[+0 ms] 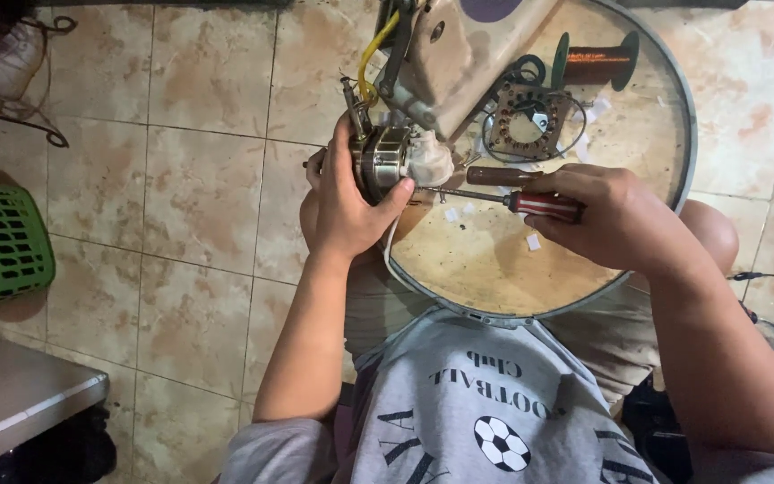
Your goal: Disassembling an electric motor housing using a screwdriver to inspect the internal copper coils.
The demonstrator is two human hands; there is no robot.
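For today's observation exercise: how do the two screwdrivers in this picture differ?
The red-handled screwdriver is gripped in the right hand, its shaft aimed at the motor held by the left hand. The brown-handled screwdriver lies loose on the round tray, untouched. Both lie roughly horizontal, side by side.

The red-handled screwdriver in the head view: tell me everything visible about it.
The screwdriver with a red, clear-striped plastic handle lies nearly level over the round metal tray. The right hand grips its handle from above, covering the rear end. Its thin dark metal shaft points left, and the tip meets the small round metal motor that the left hand clasps. A second, brown-handled tool lies just above it, roughly parallel. Whether the tip sits in a screw cannot be told.
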